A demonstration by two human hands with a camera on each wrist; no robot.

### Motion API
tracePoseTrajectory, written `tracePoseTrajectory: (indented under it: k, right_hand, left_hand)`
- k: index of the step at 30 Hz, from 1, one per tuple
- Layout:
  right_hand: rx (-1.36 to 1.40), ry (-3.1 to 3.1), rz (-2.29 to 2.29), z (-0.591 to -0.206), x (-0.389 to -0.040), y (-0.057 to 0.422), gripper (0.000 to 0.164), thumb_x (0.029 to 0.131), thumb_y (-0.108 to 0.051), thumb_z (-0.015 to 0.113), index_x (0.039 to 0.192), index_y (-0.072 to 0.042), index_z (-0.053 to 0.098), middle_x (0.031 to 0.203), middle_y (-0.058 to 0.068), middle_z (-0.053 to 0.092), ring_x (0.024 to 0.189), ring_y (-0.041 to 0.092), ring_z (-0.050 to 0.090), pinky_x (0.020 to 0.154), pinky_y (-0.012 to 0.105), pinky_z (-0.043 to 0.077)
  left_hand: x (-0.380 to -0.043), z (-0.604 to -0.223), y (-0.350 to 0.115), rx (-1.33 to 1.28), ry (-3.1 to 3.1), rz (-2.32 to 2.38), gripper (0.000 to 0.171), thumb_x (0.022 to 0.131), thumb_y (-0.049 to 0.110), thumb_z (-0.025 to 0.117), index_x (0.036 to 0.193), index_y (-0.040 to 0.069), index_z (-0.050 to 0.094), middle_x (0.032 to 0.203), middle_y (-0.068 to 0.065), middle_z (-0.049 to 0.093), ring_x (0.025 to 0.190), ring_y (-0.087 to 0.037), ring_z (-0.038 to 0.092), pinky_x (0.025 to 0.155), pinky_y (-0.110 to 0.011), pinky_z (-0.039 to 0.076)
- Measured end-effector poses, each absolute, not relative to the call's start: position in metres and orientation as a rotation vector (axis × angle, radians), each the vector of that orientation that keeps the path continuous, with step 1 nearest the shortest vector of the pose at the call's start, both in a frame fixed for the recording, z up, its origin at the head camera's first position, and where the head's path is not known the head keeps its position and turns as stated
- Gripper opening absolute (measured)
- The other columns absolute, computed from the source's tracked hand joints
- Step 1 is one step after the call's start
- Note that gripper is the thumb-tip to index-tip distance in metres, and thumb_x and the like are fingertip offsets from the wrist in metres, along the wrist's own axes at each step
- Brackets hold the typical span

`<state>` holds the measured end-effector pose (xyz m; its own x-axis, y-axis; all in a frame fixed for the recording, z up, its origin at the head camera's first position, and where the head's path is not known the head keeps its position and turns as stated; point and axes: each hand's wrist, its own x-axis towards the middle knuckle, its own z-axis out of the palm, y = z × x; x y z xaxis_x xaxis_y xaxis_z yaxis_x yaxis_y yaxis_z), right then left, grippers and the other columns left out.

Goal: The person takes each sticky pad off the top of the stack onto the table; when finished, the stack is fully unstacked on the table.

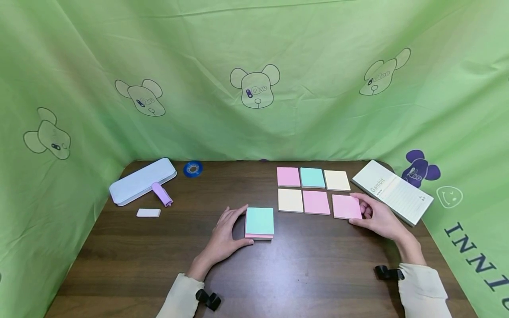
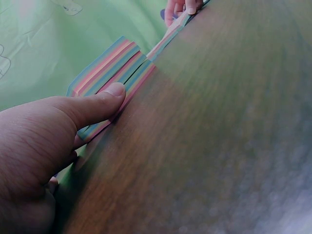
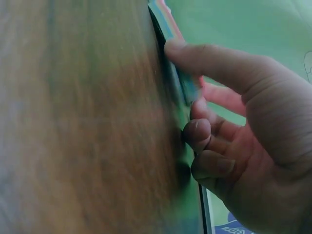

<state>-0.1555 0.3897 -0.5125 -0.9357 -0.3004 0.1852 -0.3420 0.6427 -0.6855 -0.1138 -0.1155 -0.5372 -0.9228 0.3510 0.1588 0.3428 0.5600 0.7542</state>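
My left hand [image 1: 223, 235] grips a stack of sticky note pads [image 1: 259, 221] with a teal one on top, thumb at the near edge and fingers at the far left. In the left wrist view the stack's striped sides [image 2: 109, 68] show under the thumb. Farther right, my right hand [image 1: 379, 217] pinches a pink sticky note pad [image 1: 344, 206] by its right side, between thumb and fingers. This pad ends the near row, beside another pink pad [image 1: 316, 202] and a cream pad [image 1: 290, 200]. Behind them lie pink [image 1: 288, 176], teal [image 1: 312, 177] and cream [image 1: 337, 180] pads.
A white notepad [image 1: 391, 192] lies at the right edge of the table, close to my right hand. At the left are a pale blue case [image 1: 143, 181], a purple stapler-like object [image 1: 161, 194], a white eraser-like block [image 1: 148, 213] and a blue tape roll [image 1: 192, 168]. Green cloth surrounds the table.
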Motion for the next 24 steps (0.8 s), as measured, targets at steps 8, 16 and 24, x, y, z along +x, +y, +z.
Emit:
tracePoseTrajectory:
  k: [8, 16, 24]
  right_hand:
    - [0.456, -2.844, 1.177, -0.5112, -0.1552, 0.3877, 0.079, 0.081, 0.001, 0.096, 0.147, 0.012, 0.054, 0.091, 0.006, 0.060, 0.068, 0.004, 0.049, 0.056, 0.021, 0.042]
    - [0.428, -2.862, 1.159, -0.5134, -0.1574, 0.3882, 0.070, 0.085, -0.003, 0.094, 0.144, 0.008, 0.059, 0.090, 0.004, 0.061, 0.067, 0.002, 0.048, 0.055, 0.022, 0.040]
    - [0.447, -2.849, 1.122, -0.5144, -0.1573, 0.3882, 0.072, 0.085, -0.003, 0.094, 0.147, 0.008, 0.059, 0.089, 0.003, 0.062, 0.066, 0.002, 0.048, 0.055, 0.022, 0.039]
  left_hand:
    - [-0.1138, -0.5374, -0.1161, 0.622, 2.764, 1.339, 0.106, 0.083, 0.030, 0.101, 0.172, 0.017, 0.044, 0.155, -0.007, 0.062, 0.152, -0.030, 0.050, 0.140, -0.053, 0.014]
    - [-0.1138, -0.5372, -0.1155, 0.618, 2.763, 1.346, 0.106, 0.082, 0.028, 0.101, 0.171, 0.014, 0.045, 0.154, -0.009, 0.063, 0.151, -0.032, 0.050, 0.140, -0.053, 0.014]
    - [-0.1139, -0.5369, -0.1152, 0.617, 2.765, 1.339, 0.106, 0.082, 0.029, 0.101, 0.171, 0.017, 0.044, 0.154, -0.008, 0.063, 0.151, -0.031, 0.051, 0.140, -0.053, 0.014]
